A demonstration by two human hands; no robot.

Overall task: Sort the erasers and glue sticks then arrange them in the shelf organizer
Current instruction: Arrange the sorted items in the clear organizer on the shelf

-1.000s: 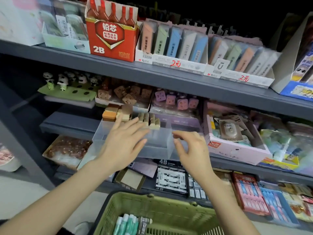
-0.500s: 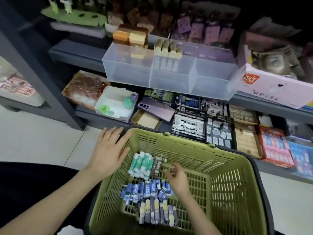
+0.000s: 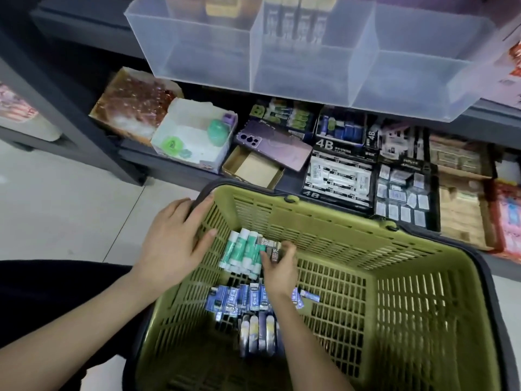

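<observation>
Since half a second ago the right hand [image 3: 279, 269] has slid toward the far wall of the basket [image 3: 324, 213] and its fingers [image 3: 287, 246] have closed on the 2B erasers [image 3: 272, 246]. The left hand [image 3: 172, 244] has settled onto the basket's far left rim. The view has also dropped closer to the basket.

The right hand's fingers curl over the small grey 2B erasers, thumb on the side toward the glue sticks [image 3: 242, 249] and the other fingers on the far side, pinching the bunch. The erasers lie on the basket floor near its far wall, touching the right side of the glue sticks. The glue sticks, green with white caps, lie side by side in a row just right of the left hand.

The left hand lies flat, fingers straight and a little spread, draped over the rim with the tips pointing into the basket. It holds nothing.

Nearer the person, blue packs [image 3: 236, 299] lie in a loose row under the right wrist, and nearer still a few purple sticks [image 3: 258, 331] lie side by side.

The clear organizer [image 3: 310, 52] sits on the shelf above, overhanging its front edge, split into three compartments. Yellow and orange blocks stand at the back of the left one and upright packs at the back of the middle one.

On the lower shelf, past the basket, a phone [image 3: 275, 143] rests on a small open carton.
</observation>
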